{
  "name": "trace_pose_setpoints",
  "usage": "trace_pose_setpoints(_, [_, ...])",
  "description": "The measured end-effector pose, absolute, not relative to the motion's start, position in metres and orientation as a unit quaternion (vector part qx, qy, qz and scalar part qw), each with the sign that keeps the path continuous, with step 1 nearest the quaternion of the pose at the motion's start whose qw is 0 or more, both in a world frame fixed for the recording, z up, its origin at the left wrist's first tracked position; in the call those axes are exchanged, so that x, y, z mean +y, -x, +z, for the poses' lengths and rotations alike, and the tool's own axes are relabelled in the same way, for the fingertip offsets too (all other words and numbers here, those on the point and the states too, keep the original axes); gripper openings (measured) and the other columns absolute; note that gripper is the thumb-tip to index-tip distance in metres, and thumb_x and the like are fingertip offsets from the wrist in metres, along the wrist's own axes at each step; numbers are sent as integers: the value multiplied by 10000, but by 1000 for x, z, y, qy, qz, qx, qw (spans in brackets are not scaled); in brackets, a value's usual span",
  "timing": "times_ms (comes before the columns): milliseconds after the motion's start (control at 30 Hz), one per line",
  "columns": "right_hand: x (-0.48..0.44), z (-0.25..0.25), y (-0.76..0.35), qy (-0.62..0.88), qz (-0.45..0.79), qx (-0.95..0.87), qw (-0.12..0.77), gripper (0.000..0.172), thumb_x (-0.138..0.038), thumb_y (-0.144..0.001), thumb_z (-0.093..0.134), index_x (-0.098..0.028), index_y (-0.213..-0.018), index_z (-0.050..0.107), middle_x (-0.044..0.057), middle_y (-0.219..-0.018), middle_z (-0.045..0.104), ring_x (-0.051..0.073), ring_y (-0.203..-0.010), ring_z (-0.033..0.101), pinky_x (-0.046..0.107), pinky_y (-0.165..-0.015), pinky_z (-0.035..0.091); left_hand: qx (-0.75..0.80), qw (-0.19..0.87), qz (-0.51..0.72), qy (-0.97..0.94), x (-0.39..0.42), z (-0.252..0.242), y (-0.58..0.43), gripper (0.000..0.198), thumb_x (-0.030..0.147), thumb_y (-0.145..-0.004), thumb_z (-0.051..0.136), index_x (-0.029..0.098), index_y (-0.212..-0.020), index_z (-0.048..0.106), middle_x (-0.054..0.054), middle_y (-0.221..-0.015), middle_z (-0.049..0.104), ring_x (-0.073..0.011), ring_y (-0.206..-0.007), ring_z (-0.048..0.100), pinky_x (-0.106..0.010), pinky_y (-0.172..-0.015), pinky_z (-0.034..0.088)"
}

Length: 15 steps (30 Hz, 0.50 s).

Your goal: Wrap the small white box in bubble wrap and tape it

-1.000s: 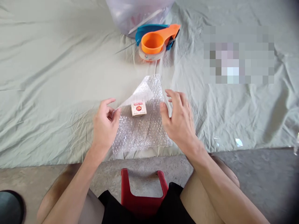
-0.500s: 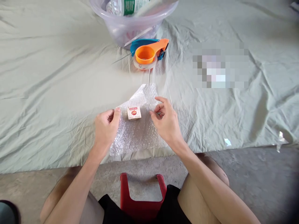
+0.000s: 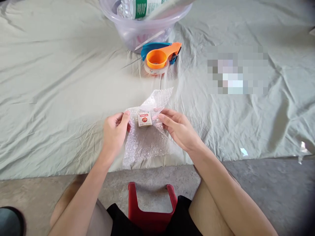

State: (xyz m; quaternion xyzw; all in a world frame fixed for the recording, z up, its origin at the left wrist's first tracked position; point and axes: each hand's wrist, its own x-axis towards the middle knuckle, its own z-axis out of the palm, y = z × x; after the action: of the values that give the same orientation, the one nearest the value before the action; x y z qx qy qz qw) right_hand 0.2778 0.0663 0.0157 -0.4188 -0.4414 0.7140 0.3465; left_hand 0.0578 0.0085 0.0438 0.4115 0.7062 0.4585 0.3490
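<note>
A small white box [image 3: 144, 120] with red print lies on a sheet of bubble wrap [image 3: 150, 144] near the table's front edge. My left hand [image 3: 115, 131] pinches the wrap's left side between thumb and fingers. On the other side, my right hand [image 3: 178, 127] is closed on the wrap's right side, just beside the box, with its thumb on top. The wrap bends up on both sides of the box, and its far corner points away from me. Some fingertips are hidden beneath the wrap.
Beyond the wrap lies an orange and blue tape dispenser [image 3: 161, 57] with a tape roll [image 3: 157, 70]. Behind it stands a translucent basin [image 3: 147, 28] holding a plastic bottle [image 3: 141, 8]. A blurred patch covers something at right. A red stool [image 3: 150, 218] is below me.
My right hand has closed on the wrap's right side and drawn it inward, lifting it beside the box. My left hand keeps its pinch. The whole view has shifted slightly.
</note>
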Motion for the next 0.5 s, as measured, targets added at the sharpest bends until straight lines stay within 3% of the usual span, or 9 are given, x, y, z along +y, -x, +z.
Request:
trace_pose_setpoints(67, [69, 15, -277, 389, 705, -472, 359, 449, -589, -972, 891, -256, -1267, 830, 34, -1104, 841, 149, -866, 709, 334, -827, 605, 688, 377, 477, -396, 12, 39, -59, 479, 341, -1057, 658, 213, -598, 612, -4, -585, 590, -118, -532, 530, -259, -523, 397])
trace_pose_setpoints(167, [69, 10, -275, 352, 659, -548, 377, 298, -474, -1079, 766, -299, -1305, 851, 29, -1175, 862, 147, -845, 716, 379, -888, 630, 660, 395, 497, -402, 15, 32, -62, 473, 376, -1066, 659, 221, -620, 649, -8, -614, 625, -125, -546, 554, -263, -521, 415])
trace_pose_setpoints(333, [65, 1, -268, 348, 456, -717, 396, 330, -234, -1101, 671, -337, -1336, 879, 70, -1372, 774, 199, -1134, 754, 430, -1025, 642, 638, 273, 519, -499, 13, 27, -67, 403, 377, -1061, 689, 221, -694, 629, 4, -723, 630, -115, -646, 580, -239, -571, 455])
trace_pose_setpoints(433, [66, -2, -265, 314, 393, -771, 390, 304, -245, -1130, 688, -326, -1373, 852, 87, -1531, 724, 212, -1158, 759, 472, -1079, 642, 619, 266, 539, -505, 12, 23, -69, 250, 347, -1076, 686, 228, -856, 700, -2, -813, 723, -132, -750, 687, -219, -618, 525])
trace_pose_setpoints(500, [68, -4, -265, 292, 347, -804, 385, 264, -272, -1138, 711, -317, -1366, 836, 94, -1557, 726, 261, -1300, 740, 529, -1171, 603, 617, 263, 542, -507, 11, 20, -68, 190, 336, -1102, 680, 230, -966, 760, -20, -914, 804, -147, -836, 752, -229, -677, 576])
